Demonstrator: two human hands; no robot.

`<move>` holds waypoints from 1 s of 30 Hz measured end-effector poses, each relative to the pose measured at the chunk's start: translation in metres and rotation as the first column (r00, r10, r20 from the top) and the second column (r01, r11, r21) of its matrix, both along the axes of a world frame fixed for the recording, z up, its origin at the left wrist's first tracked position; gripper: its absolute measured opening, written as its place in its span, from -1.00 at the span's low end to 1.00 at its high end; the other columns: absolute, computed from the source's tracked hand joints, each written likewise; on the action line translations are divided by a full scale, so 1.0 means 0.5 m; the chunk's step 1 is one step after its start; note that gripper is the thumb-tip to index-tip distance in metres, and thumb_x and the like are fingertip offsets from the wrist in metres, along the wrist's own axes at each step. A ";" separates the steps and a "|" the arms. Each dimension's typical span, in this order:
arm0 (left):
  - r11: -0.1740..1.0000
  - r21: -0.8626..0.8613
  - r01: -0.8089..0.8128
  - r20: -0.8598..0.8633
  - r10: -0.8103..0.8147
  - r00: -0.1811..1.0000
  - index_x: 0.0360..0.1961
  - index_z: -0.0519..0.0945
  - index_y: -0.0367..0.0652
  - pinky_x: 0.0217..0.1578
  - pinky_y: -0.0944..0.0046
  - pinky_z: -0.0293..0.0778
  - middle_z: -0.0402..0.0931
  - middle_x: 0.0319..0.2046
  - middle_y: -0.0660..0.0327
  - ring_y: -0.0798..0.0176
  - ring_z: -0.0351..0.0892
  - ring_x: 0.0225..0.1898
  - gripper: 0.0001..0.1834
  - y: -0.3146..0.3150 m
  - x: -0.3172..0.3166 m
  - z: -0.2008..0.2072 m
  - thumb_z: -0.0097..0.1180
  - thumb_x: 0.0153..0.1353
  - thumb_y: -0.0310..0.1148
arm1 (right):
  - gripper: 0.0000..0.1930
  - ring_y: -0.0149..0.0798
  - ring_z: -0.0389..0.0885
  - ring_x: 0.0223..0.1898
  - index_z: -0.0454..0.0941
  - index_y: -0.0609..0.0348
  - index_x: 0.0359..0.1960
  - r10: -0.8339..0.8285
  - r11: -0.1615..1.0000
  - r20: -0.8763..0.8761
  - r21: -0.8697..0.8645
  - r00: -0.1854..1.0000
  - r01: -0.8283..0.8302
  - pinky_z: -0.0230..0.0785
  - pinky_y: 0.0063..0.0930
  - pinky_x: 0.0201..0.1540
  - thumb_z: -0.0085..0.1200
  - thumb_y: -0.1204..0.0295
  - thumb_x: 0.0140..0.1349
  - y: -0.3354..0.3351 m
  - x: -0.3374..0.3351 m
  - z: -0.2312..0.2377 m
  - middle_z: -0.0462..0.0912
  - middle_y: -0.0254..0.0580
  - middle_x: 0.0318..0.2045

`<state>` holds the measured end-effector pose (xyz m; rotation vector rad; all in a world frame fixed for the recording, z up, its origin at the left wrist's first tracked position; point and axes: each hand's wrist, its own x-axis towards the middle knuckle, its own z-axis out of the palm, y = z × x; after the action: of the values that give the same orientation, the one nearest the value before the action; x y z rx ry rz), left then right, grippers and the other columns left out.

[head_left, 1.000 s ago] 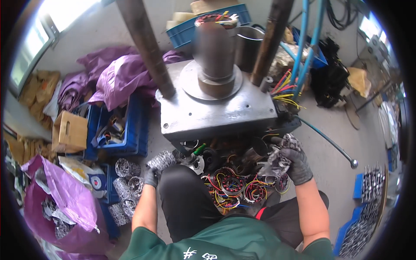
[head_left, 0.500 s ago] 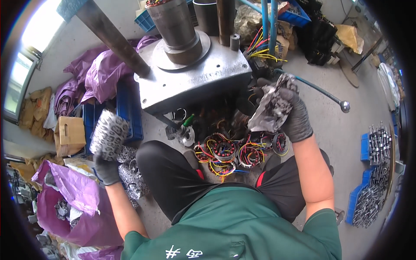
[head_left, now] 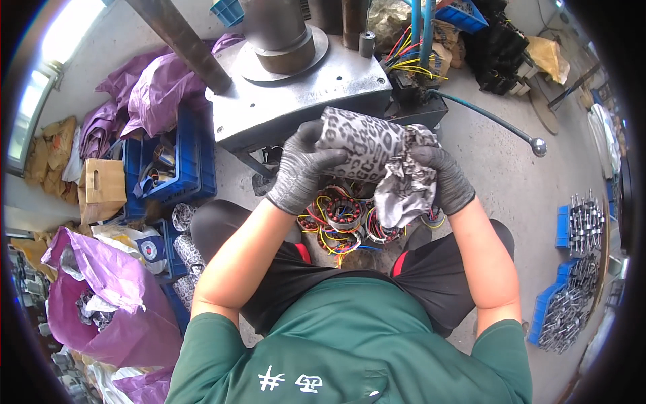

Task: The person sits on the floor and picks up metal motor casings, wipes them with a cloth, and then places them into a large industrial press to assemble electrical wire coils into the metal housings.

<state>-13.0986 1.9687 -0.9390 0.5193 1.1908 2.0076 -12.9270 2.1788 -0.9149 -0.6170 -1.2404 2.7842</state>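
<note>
In front of the press table, my left hand (head_left: 304, 168), gloved in dark grey, holds a leopard-print cylinder (head_left: 363, 143) by its left end. The cylinder lies roughly level. At its right end my right hand (head_left: 445, 176), gloved alike, is closed on a crumpled leopard-print sheet (head_left: 404, 195), grey-white on one side. The sheet touches the cylinder; whether the two are joined I cannot tell. Below them on the floor sit several wound motor stators (head_left: 343, 212) with red, yellow and blue wires, partly hidden by the sheet and my hands.
Ahead stands a metal press table (head_left: 296, 104) with a thick column (head_left: 178, 47). A ball-ended lever (head_left: 491, 128) juts out to the right. Blue crates (head_left: 195, 158), leopard-print cylinders (head_left: 188, 252) and a purple sack (head_left: 101, 323) are at left. Bins of metal shafts (head_left: 568, 306) stand far right.
My left hand has brought the leopard-print cylinder from the far left to the middle. My right hand, still gripping the crumpled sheet, has come down and slightly left to meet it.
</note>
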 end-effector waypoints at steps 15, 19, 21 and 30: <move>0.989 -0.014 0.148 0.229 -0.141 0.963 0.28 0.37 -0.34 0.16 0.01 0.58 0.58 0.04 0.02 0.07 0.62 0.09 -0.12 0.045 0.025 -0.086 0.43 -0.17 -0.50 | -0.38 -0.14 0.65 0.04 0.49 0.36 0.18 -0.140 0.980 -0.010 0.141 0.990 0.140 0.52 -0.26 0.16 0.26 0.34 0.06 -0.009 0.001 -0.083 0.65 -0.01 0.04; 0.964 -0.006 0.267 0.105 -0.265 0.958 0.26 0.46 -0.24 0.28 0.15 0.47 0.61 0.10 0.17 0.20 0.61 0.13 -0.19 0.033 0.044 -0.047 0.35 -0.15 -0.55 | -0.35 -0.08 0.69 -0.02 0.45 0.41 0.21 -0.202 0.946 -0.016 0.256 0.979 0.200 0.59 -0.22 0.10 0.24 0.38 0.04 -0.008 0.012 -0.068 0.64 0.06 0.04; 0.924 -0.076 0.375 0.057 -0.372 0.927 0.22 0.50 -0.23 0.25 0.18 0.49 0.63 0.09 0.17 0.26 0.61 0.13 -0.35 0.031 0.051 -0.068 0.38 0.04 -0.56 | -0.40 -0.07 0.69 -0.02 0.46 0.42 0.17 -0.251 0.926 0.005 0.291 0.968 0.239 0.60 -0.22 0.09 0.21 0.40 0.06 0.007 0.025 -0.073 0.65 0.05 0.01; 0.520 -0.848 0.102 -0.515 -0.854 0.073 -0.04 0.64 -0.21 -0.28 -0.02 0.60 0.66 -0.28 -0.12 -0.19 0.69 -0.31 -0.52 0.029 0.047 -0.022 0.35 0.09 -0.12 | -0.44 -0.08 0.72 -0.07 0.50 0.41 0.12 -0.344 0.898 0.053 0.309 0.938 0.312 0.62 -0.22 0.05 0.24 0.40 0.06 0.028 0.059 -0.045 0.68 0.04 -0.04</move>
<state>-13.0752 1.9833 -0.9498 1.6533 1.8250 0.2907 -12.8973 2.1929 -0.9372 -0.8658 -1.3868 2.2612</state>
